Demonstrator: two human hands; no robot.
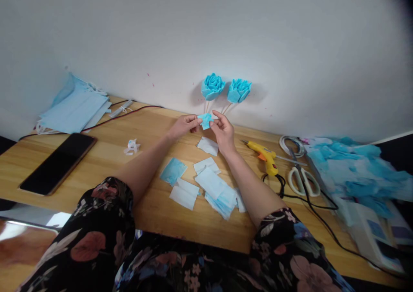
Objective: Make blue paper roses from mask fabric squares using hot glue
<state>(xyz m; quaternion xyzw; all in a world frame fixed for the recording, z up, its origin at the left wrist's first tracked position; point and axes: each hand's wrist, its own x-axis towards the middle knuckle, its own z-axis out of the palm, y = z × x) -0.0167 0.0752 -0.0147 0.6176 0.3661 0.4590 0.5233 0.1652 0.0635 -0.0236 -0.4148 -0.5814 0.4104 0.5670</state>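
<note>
My left hand (183, 125) and my right hand (223, 130) meet near the back of the wooden table (106, 163). Both pinch one small blue folded fabric piece (205, 120) between their fingertips, held just above the tabletop. Directly behind it, two finished blue fabric roses (212, 85) on sticks lean against the white wall. Below my hands lie several cut blue and white fabric rectangles (209, 184), spread between my forearms.
A yellow glue gun (266, 156) with a black cord and white-handled scissors (302, 178) lie to the right. Blue fabric scraps (355, 167) pile at far right. A stack of blue face masks (72, 109), a black phone (58, 163) and a white elastic scrap (131, 146) sit left.
</note>
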